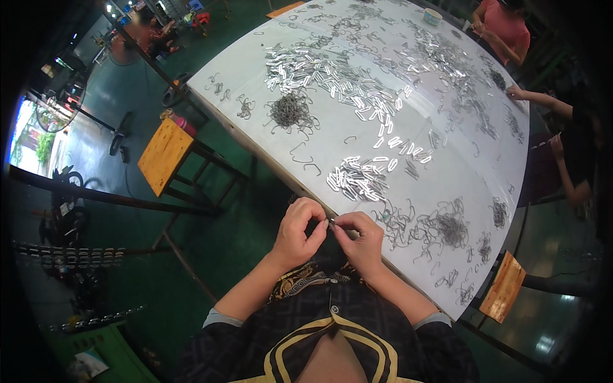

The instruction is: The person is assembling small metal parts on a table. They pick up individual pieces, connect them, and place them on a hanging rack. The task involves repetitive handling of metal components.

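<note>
At the near edge of the table, my left hand (pixel 299 233) and my right hand (pixel 361 241) meet with their fingertips almost together. Both are closed in a pinch on a small metal piece (pixel 331 222), mostly covered by the fingers, so its exact kind is unclear. Just beyond them lies a pile of shiny, elongated metal loops (pixel 359 180). Thin bent wire hooks (pixel 397 225) are scattered to the right of my right hand, with a denser clump of small dark wire pieces (pixel 452 230) farther right.
The large white-topped table (pixel 242 70) carries more loops (pixel 338 80) and a dark heap of hooks (pixel 290 112). Wooden stools (pixel 165 156) stand by its sides. A round tub (pixel 432 16) sits at the far end. Two people (pixel 504 29) work along the right side.
</note>
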Motion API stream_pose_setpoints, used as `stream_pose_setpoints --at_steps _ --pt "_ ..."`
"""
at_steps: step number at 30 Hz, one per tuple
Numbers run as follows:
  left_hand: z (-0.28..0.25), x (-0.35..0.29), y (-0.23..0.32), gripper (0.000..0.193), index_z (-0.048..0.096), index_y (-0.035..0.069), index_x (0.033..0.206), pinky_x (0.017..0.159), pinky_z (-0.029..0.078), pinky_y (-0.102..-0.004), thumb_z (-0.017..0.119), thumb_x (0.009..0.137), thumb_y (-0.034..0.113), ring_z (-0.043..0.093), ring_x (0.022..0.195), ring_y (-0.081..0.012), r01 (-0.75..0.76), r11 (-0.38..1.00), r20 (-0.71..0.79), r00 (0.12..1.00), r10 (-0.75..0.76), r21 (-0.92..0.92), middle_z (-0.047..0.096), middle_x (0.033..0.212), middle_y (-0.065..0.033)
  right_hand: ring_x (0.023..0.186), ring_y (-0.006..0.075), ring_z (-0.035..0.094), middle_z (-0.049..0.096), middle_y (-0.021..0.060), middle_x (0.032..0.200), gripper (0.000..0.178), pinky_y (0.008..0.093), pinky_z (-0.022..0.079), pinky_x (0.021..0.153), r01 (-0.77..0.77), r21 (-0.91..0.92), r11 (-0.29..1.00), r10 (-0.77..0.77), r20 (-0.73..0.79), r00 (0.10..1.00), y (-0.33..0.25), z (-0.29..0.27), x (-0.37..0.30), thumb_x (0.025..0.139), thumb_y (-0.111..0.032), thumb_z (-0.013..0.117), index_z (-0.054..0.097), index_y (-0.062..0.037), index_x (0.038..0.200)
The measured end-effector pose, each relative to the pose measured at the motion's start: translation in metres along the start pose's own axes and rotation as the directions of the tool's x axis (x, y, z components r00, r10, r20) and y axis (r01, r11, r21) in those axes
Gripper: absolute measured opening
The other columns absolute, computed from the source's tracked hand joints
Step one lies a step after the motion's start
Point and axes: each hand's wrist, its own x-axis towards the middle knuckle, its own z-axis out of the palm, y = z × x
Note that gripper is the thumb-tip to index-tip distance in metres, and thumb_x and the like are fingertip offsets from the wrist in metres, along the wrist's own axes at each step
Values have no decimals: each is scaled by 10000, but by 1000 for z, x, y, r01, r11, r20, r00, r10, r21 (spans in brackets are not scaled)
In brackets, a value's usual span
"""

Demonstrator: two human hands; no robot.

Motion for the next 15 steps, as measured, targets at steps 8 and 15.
stream_pose_setpoints --at_steps 8,15 --pt "19 -17 -2 107 490 5 960 789 461 -296 512 863 -37 572 849 -180 43 990 -74 996 -53 -134 597 935 -121 750 213 663 665 98 838 148 294 519 663 49 22 999 -49 22 999 -1 4 -2 715 28 732 665 -21 837" --pt "15 -26 -4 77 462 10 956 808 459 -304 475 889 -25 575 858 -188 25 983 -90 995 -43 -184 604 952 -139 751 255 599 623 82 811 69 359 475 662 89 -437 895 -150 -106 983 48 -45 21 759 -29 694 676 -34 826"
